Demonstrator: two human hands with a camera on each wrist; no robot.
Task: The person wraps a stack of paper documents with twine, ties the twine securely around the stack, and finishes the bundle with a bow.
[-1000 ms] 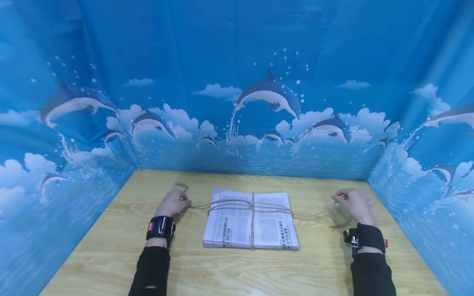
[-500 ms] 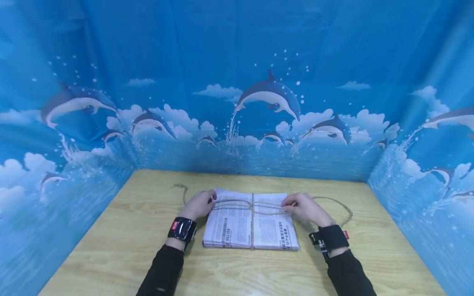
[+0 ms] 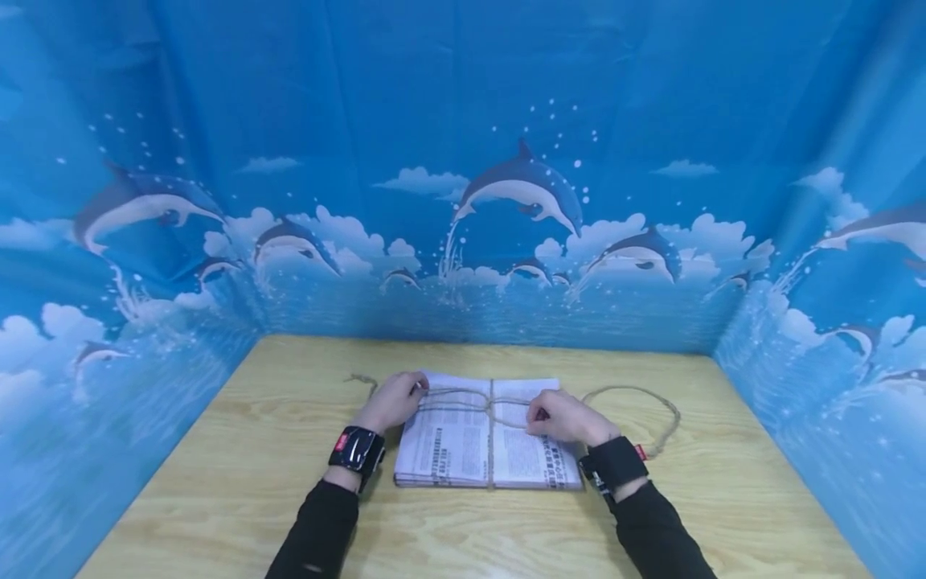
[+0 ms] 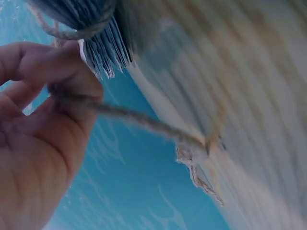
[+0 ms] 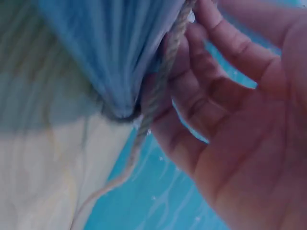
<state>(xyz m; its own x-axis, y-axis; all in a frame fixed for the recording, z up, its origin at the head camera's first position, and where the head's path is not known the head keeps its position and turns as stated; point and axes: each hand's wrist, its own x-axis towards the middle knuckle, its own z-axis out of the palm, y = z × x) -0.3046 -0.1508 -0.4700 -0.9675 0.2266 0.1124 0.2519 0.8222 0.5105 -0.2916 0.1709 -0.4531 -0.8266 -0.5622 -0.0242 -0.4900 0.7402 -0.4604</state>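
Note:
A stack of newspapers [image 3: 463, 458] lies on the table, bound crosswise with twine [image 3: 491, 450] that meets in a knot at the upper middle. At the stack's upper left corner my left hand [image 3: 394, 400] pinches a strand of twine between thumb and fingers. In the left wrist view that twine [image 4: 139, 122] runs from the fingers toward the table. My right hand [image 3: 567, 416] is over the right half of the stack, its fingertips pinching twine near the knot. The right wrist view has the twine [image 5: 156, 98] passing along the fingers beside the stack's edge.
A wood-grain table [image 3: 217, 482] carries the stack. From my right hand a twine tail [image 3: 669, 406] curves over the tabletop, and a shorter frayed end [image 3: 359, 378] lies behind my left hand. Blue dolphin-print sheeting [image 3: 434, 305] walls the table at the back and sides.
Both hands have come inward from wide apart to the stack. In the last half second the right hand has moved farther left toward the knot, while the left has barely shifted.

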